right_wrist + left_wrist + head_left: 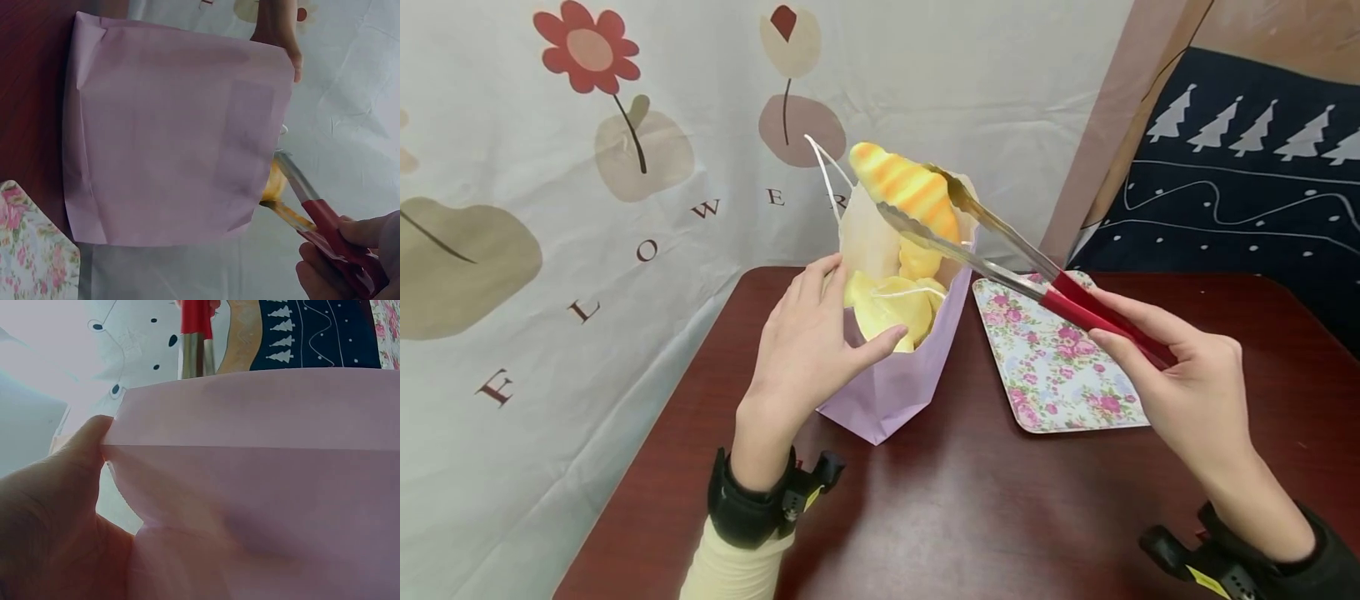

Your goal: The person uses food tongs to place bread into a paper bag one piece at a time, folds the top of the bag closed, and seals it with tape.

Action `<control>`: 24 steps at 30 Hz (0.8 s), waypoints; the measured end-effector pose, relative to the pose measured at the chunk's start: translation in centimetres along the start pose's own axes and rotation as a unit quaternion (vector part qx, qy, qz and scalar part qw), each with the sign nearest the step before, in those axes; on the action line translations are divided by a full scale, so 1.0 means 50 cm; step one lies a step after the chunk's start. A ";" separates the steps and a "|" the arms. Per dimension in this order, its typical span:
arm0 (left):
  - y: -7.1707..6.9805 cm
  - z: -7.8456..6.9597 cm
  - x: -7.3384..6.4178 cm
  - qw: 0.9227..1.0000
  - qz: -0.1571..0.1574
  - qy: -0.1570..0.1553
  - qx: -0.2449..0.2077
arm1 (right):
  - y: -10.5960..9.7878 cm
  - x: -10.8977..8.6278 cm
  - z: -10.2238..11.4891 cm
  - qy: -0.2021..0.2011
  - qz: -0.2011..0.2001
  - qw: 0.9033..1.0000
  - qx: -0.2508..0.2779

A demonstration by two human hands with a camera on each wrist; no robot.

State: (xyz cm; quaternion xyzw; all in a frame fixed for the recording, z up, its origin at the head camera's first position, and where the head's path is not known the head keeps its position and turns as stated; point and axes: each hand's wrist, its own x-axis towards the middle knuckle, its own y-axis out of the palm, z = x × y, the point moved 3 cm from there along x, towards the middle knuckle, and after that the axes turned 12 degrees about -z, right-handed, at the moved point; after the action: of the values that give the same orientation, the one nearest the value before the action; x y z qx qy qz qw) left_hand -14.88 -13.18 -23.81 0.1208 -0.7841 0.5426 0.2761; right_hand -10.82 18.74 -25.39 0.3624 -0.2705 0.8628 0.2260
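Observation:
A lilac paper bag (895,383) (269,481) (175,131) stands on the dark red table (970,517), with yellow bread pieces (887,308) inside. My left hand (808,342) holds the bag's rim, thumb (84,447) over the edge. My right hand (1187,383) (350,262) grips red-handled metal tongs (1060,296) (312,209). The tongs clamp a yellow striped bread roll (910,187) just above the bag's mouth.
A floral tray (1060,367) (31,250) lies on the table right of the bag. A flower-print cloth (550,208) hangs behind and to the left. A dark blue cloth with white trees (1247,167) is at the back right.

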 end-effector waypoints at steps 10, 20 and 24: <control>0.000 -0.003 0.001 1.000 0.009 -0.003 0.004 | -0.019 -0.004 -0.001 0.001 0.019 1.000 -0.022; 0.002 0.002 0.001 1.000 0.011 -0.006 0.001 | -0.031 -0.007 -0.011 0.044 -0.011 0.999 -0.029; 0.003 0.002 0.001 1.000 0.012 -0.001 0.007 | -0.045 -0.011 -0.027 0.079 -0.045 0.995 -0.036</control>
State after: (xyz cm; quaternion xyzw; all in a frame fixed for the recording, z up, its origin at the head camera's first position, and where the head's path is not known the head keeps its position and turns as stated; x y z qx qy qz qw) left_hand -15.03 -13.21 -23.93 0.1136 -0.7822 0.5511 0.2675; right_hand -9.85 21.16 -25.91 0.2965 -0.2656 0.8675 0.2985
